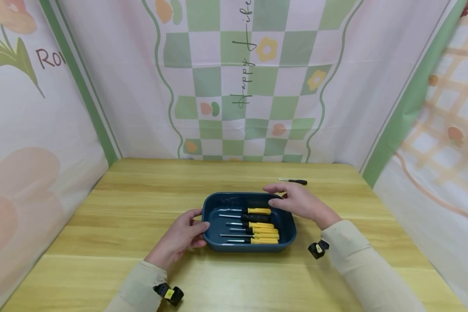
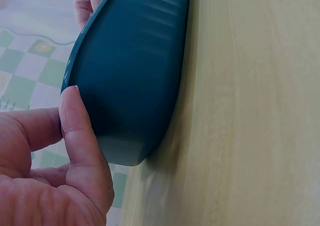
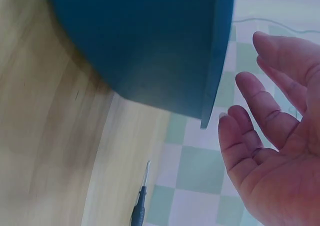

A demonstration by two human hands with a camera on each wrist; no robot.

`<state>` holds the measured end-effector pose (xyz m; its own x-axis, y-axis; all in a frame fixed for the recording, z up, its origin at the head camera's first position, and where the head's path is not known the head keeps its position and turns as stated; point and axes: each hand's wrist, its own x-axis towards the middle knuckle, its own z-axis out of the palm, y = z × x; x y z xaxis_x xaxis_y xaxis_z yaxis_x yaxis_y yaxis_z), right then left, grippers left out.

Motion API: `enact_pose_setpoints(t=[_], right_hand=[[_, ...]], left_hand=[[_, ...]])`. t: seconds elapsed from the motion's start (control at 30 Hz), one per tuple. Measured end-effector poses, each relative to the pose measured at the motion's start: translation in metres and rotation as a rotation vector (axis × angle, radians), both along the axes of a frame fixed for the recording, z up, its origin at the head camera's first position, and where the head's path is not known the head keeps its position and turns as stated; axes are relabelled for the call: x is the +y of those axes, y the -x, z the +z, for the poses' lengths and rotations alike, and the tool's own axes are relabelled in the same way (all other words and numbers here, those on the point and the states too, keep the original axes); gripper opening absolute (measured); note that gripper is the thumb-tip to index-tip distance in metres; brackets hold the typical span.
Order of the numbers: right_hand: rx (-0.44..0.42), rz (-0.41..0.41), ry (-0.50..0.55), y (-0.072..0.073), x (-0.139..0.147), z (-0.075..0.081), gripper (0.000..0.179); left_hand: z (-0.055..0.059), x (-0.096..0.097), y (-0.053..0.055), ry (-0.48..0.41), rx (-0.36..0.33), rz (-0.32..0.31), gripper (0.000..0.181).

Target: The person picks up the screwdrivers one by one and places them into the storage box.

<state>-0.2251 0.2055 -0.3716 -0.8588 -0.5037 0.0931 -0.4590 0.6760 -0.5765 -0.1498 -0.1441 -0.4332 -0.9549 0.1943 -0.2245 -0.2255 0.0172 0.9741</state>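
A dark blue rectangular plastic box point(image 1: 214, 247) stands on the wooden table. In it lie several screwdrivers side by side, shafts pointing left, most with yellow handles point(image 1: 264, 241) and one with a black handle point(image 1: 256, 218). My left hand point(image 1: 183, 232) grips the box's left end, thumb over the rim; the left wrist view shows its fingers point(image 2: 75, 131) at the rim too. Over the box's back right corner is my right hand point(image 1: 296, 200), with loosely bent fingers. The right wrist view shows nothing held in that hand point(image 3: 280, 121), its fingertips just off the rim.
Behind my right hand, a small screwdriver point(image 1: 297, 181) with a black handle lies on the table point(image 1: 140, 190). Printed cloth point(image 1: 234, 82) hangs along the table's back and both sides. Each sleeved wrist carries a small black camera point(image 1: 318, 249).
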Motion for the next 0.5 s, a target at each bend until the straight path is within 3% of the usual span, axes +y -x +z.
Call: enact_pose_setpoints(t=[0.5], right_hand=[[-0.01,-0.095,0.003,0.021,0.017,-0.004,0.046]], left_hand=[[0.0,0.001,0.0,0.015,-0.006,0.012,0.057]])
